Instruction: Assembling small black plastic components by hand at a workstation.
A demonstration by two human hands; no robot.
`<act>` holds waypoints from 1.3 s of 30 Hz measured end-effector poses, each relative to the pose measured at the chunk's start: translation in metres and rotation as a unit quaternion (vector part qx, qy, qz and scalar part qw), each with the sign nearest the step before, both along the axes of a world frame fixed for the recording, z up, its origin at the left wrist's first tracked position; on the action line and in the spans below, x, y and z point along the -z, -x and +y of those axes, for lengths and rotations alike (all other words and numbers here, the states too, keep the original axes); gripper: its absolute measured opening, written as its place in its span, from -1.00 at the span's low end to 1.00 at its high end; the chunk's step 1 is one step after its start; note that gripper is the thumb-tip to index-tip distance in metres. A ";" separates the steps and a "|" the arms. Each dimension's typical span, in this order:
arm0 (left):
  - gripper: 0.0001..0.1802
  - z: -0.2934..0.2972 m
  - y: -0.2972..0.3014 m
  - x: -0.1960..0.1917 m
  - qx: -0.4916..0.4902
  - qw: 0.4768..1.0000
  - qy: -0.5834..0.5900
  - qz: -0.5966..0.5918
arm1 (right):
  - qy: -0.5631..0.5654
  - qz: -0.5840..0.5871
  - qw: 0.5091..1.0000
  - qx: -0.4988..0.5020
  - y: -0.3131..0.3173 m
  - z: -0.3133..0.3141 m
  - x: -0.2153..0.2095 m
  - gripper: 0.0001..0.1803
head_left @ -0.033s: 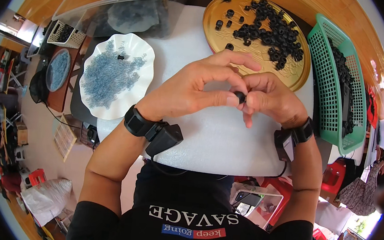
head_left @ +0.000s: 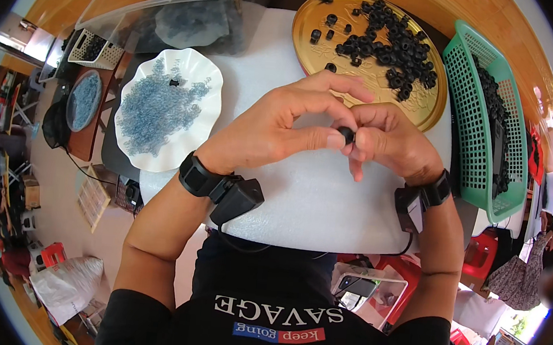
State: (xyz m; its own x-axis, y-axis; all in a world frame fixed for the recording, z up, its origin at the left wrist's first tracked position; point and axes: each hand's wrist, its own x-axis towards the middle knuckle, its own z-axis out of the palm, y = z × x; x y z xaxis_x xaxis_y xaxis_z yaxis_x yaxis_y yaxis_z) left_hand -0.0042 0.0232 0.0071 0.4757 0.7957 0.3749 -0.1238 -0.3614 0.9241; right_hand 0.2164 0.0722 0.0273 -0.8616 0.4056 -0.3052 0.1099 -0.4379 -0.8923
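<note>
Above the white work surface (head_left: 274,198), both hands meet over a small round black part (head_left: 345,136). Thumb and fingers of my left hand (head_left: 300,125) pinch it from the left, the upper fingers held apart. My right hand (head_left: 385,136) grips it from the right, its fingers curled; the far side of the part is hidden. Just beyond my hands stands a gold tray (head_left: 314,41) with many loose black parts (head_left: 392,54). To the left, a white scalloped dish (head_left: 210,98) holds a heap of small clear bluish pieces (head_left: 157,109), with one black bit among them.
A clear plastic bin (head_left: 126,11) of black parts stands at the back left. A green perforated basket (head_left: 477,131) of black parts lines the right side. Further left are a cream basket (head_left: 106,57) and another dish of bluish pieces (head_left: 85,100). Black devices are strapped to both wrists.
The black part shows slightly more between my fingertips. Both hands otherwise keep almost the same place.
</note>
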 end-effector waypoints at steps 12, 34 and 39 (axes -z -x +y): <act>-0.64 -0.005 -0.014 -0.009 -0.177 0.968 -0.158 0.080 | 0.045 0.170 0.983 0.055 0.009 -0.002 0.009 -0.55; -0.69 -0.007 -0.012 -0.014 -0.149 0.956 -0.236 0.093 | -0.029 0.122 0.987 0.098 0.022 -0.019 0.000 -0.31; -0.70 -0.007 -0.020 -0.010 -0.175 0.971 -0.164 0.006 | 0.049 0.192 0.980 0.034 0.012 -0.011 0.008 -0.49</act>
